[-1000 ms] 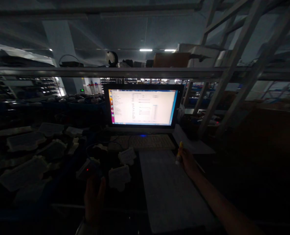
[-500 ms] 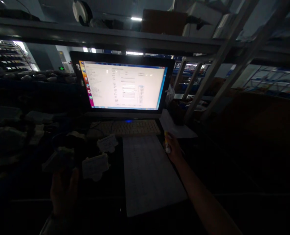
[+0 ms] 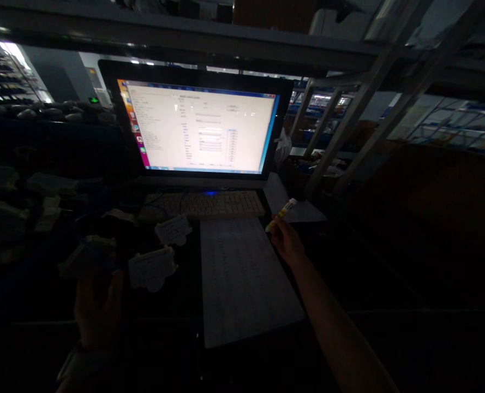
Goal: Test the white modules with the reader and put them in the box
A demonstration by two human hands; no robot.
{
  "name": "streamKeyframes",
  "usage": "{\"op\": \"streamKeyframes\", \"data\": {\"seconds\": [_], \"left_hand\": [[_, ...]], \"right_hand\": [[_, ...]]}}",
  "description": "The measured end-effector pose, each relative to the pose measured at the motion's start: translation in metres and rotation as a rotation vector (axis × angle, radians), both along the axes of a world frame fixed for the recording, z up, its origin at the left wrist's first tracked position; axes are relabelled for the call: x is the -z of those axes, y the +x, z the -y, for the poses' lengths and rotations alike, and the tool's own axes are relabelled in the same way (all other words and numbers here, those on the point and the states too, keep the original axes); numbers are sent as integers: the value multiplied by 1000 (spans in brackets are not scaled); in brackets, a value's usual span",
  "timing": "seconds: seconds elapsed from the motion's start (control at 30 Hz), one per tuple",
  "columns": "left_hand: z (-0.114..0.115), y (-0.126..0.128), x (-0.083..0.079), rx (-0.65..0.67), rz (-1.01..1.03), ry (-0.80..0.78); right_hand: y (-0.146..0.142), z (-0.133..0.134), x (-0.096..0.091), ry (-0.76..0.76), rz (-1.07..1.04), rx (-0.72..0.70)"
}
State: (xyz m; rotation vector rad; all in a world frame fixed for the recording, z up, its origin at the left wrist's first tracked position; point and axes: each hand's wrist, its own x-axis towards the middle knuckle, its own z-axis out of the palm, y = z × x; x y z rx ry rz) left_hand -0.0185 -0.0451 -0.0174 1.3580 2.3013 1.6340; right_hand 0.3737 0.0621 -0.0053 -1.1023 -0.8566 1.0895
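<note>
In the dark lower left, my left hand [image 3: 97, 305] grips the near edge of a pale boxy part [image 3: 89, 256] between thumb and fingers. Two pale flat parts with rounded tabs lie to its right, a nearer one [image 3: 152, 268] and a farther one [image 3: 173, 230]. My right hand [image 3: 286, 240] is closed around a yellow and white marker pen [image 3: 282, 213], whose white end points up and to the right. That hand is beside the upper right edge of a long printed sheet [image 3: 242, 284].
A lit monitor [image 3: 197, 128] stands behind a white keyboard [image 3: 209, 204]. More pale parts [image 3: 0, 218] lie at the left. Another sheet [image 3: 303, 210] is right of the keyboard. A metal shelf beam [image 3: 185, 46] crosses above, with slanted posts [image 3: 352, 103] at the right.
The marker pen has turned in my right hand: its white end pointed down toward me and now points up and right. My left hand keeps its grip. The whole view has shifted slightly.
</note>
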Motion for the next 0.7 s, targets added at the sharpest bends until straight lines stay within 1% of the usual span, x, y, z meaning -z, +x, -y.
{"op": "streamKeyframes", "data": {"seconds": [0.1, 0.2, 0.3, 0.37, 0.47, 0.5, 0.6, 0.7], "left_hand": [[-1, 0, 0, 4, 13, -3], [0, 2, -2, 29, -7, 22], [2, 5, -7, 25, 13, 4], [2, 7, -9, 20, 33, -19], [3, 7, -8, 14, 56, -3], [3, 7, -6, 20, 65, 10], [2, 4, 1, 52, 75, 40], [3, 1, 5, 73, 81, 38]], "right_hand": [[-6, 6, -5, -11, 54, 16], [-16, 18, -9, -15, 107, -15], [-31, 35, -13, -31, 160, -90], [-40, 47, -16, -49, 205, -171], [-48, 57, -20, -73, 288, -257], [-49, 59, -21, -73, 309, -252], [-50, 59, -23, -48, 336, -175], [-54, 61, -16, -40, 354, -136]]}}
